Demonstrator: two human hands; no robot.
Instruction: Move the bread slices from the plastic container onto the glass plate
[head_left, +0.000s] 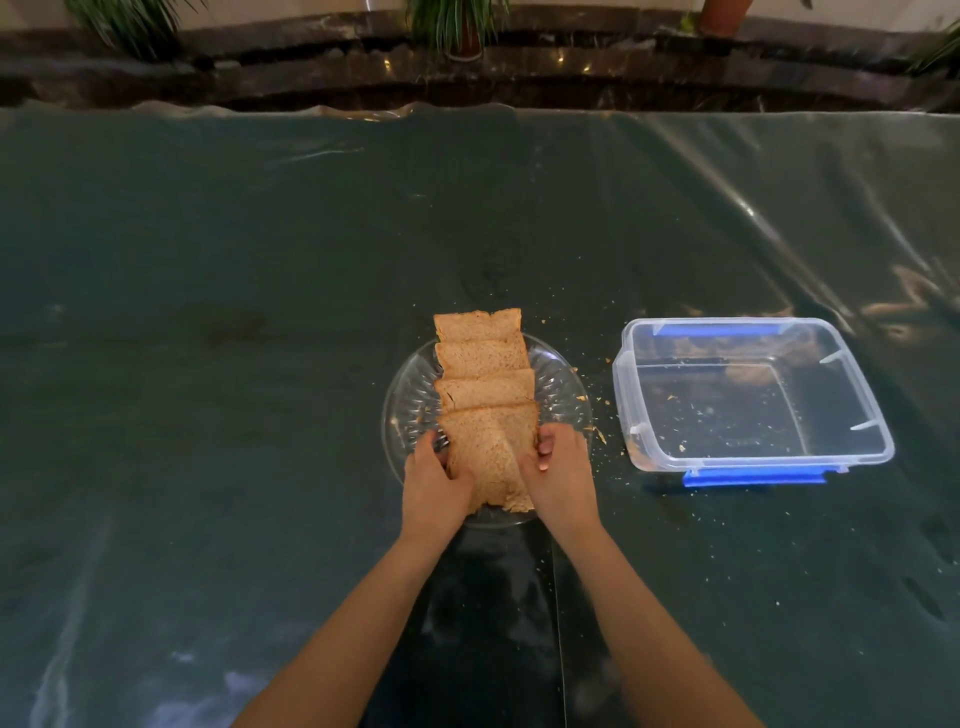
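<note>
Bread slices (483, 374): overlapping row on glass plate (563, 384), tabletop (208, 312). Nearest slice gripped at its sides between left hand (434, 486) and right hand (561, 480). Plastic container (753, 395): right of plate, crumbs only.

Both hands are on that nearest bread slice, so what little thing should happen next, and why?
Probably lower the nearest slice flat and let go. Both hands, left and right, pinch its sides over the glass plate, and the plastic container holds only crumbs.
</note>
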